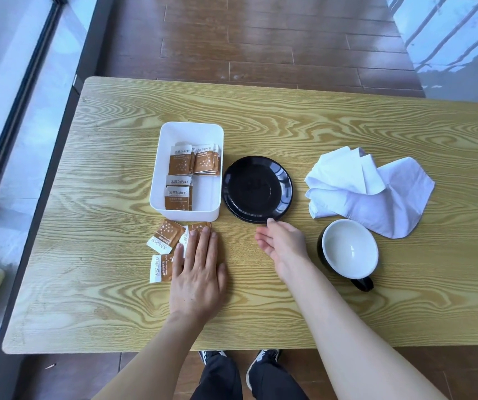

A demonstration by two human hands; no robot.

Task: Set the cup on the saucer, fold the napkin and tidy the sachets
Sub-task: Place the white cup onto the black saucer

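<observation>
Touching saucer (257, 188): right hand (282, 244)

Your left hand (198, 272) lies flat over the loose sachets (164, 236), hiding part of two or three; can't count them exactly. Small print on every sachet is unreadable. Cup (349, 251) handle is mostly hidden behind the bowl. Both your forearms run off the bottom edge.

One head-worn wide-angle view only; the surface (289, 125) is seen from above, looking forward and down, close in, with floor (261, 39) beyond it.
</observation>
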